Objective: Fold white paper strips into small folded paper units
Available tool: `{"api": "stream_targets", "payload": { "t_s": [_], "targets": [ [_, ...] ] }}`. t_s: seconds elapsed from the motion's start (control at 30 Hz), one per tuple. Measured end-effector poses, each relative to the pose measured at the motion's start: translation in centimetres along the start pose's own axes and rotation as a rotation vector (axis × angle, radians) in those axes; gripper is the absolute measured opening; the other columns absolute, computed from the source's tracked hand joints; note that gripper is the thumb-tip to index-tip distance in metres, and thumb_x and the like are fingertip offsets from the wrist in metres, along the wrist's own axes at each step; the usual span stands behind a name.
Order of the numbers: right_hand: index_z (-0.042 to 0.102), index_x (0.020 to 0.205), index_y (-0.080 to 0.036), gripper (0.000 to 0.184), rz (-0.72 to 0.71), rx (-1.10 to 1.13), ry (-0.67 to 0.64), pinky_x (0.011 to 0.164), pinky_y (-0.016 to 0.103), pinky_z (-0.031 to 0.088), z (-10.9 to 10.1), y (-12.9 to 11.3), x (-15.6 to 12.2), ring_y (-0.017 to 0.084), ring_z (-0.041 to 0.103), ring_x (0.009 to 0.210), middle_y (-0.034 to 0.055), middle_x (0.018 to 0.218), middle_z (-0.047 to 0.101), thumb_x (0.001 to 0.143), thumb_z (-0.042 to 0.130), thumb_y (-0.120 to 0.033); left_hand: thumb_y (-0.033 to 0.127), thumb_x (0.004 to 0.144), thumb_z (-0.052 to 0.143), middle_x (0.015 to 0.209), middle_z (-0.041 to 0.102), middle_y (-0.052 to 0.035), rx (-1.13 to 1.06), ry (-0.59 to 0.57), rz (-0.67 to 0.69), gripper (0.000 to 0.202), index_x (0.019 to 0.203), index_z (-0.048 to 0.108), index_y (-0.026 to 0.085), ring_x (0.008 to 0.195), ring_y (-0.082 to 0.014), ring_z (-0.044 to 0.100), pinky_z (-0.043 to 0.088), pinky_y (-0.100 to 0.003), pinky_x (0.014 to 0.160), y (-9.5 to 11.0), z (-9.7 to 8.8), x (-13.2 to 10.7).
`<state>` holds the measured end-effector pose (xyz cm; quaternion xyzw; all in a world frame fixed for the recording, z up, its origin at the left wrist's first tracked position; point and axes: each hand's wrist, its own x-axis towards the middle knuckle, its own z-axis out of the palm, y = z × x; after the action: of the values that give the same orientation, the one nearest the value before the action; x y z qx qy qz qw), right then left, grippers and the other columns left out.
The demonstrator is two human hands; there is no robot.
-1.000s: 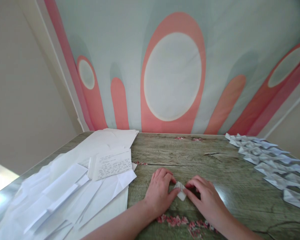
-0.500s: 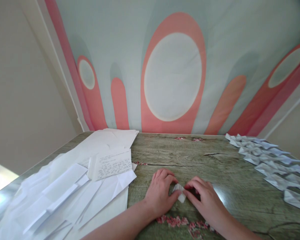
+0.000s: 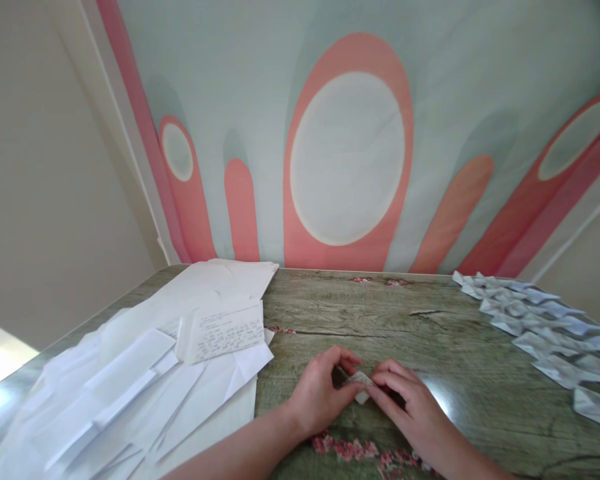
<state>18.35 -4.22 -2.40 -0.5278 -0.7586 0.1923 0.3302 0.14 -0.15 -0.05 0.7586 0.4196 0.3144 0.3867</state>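
Just above the table, a small piece of folded paper (image 3: 362, 397), white with faint markings, is held between both hands. My left hand (image 3: 323, 390) pinches its left side between thumb and fingers. From the other side, the thumb and fingertips of my right hand (image 3: 405, 397) grip its right edge. Fingers cover part of the paper, so its full shape is hidden. On the right of the table lie rows of folded paper pieces (image 3: 550, 340), pointed at their ends.
Loose white sheets and strips (image 3: 130, 387) are heaped on the left, with a handwritten page (image 3: 227, 330) on top. The wood-patterned table (image 3: 330, 307) carries printed pink flowers. Behind its far edge hangs a pink and grey-green patterned backdrop (image 3: 260, 87).
The folded paper has tilted and shows less of itself. My left hand's fingers have arched up, and my right fingers have shifted slightly on the paper. The camera view has moved a little.
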Motion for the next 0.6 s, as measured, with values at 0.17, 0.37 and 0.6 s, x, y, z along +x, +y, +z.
{"api": "stream_targets", "payload": {
  "t_s": [0.17,0.37,0.6],
  "targets": [
    [0.057,0.072,-0.021,0.028,0.028,0.103,-0.008,0.068,0.027,0.043,-0.2,-0.7,-0.2,0.015,0.054,0.074,0.0005,0.076,0.052,0.091,0.041,-0.035,0.014,0.073,0.062,0.081,0.064,0.0015,-0.056,-0.050,0.029,0.017,0.089,0.065,0.018,0.077,-0.0126,0.057,0.042,-0.021,0.072,0.4,-0.1,0.0],
    [0.055,0.072,-0.020,0.027,-0.013,0.119,-0.006,0.068,0.028,0.043,-0.4,-1.4,-0.3,0.016,0.053,0.075,0.0010,0.075,0.050,0.092,0.039,-0.030,0.021,0.076,0.062,0.075,0.064,0.0007,-0.085,-0.063,0.055,0.007,0.079,0.067,0.016,0.072,-0.0122,0.056,0.040,-0.021,0.068,0.8,-0.2,0.0],
    [0.053,0.082,-0.021,0.012,-0.049,0.176,0.081,0.070,0.025,0.045,0.3,-0.4,-0.1,0.015,0.055,0.078,0.0016,0.083,0.053,0.088,0.046,-0.029,0.028,0.077,0.065,0.070,0.062,-0.0010,-0.364,-0.029,0.015,0.016,0.077,0.064,0.012,0.066,-0.0116,0.051,0.039,-0.022,0.065,0.1,-0.1,0.2]
  ]
}}
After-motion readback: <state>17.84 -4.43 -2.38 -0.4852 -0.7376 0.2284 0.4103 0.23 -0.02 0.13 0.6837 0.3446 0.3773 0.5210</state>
